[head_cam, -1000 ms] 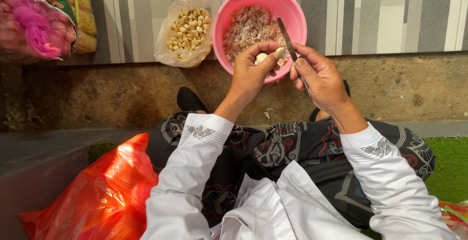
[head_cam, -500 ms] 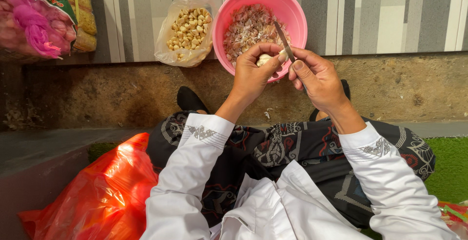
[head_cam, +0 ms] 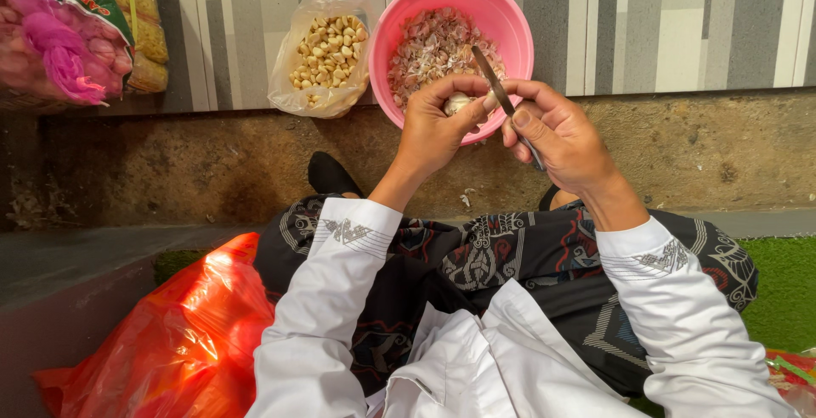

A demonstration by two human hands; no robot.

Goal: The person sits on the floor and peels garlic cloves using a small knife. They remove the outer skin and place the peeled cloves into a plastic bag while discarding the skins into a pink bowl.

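My left hand (head_cam: pixel 438 125) pinches a pale garlic clove (head_cam: pixel 458 103) over the near rim of a pink bowl (head_cam: pixel 510 23). My right hand (head_cam: pixel 557 133) grips a small knife (head_cam: pixel 493 78) whose blade points up and away, its edge lying against the clove. The bowl holds a heap of papery garlic skins (head_cam: pixel 433 44). To the left of the bowl stands a clear plastic bag of peeled cloves (head_cam: pixel 327 48). Both sleeves are white.
An orange-red plastic bag (head_cam: pixel 174 341) lies at my lower left. A pink net sack of bulbs (head_cam: pixel 59 53) sits at the top left. The bowl and bags rest on a striped grey floor above a concrete step edge (head_cam: pixel 714 142). Green matting (head_cam: pixel 786 278) lies to the right.
Both hands have dipped slightly toward me and the knife blade has shifted a little against the clove; bowl and bags stay put.
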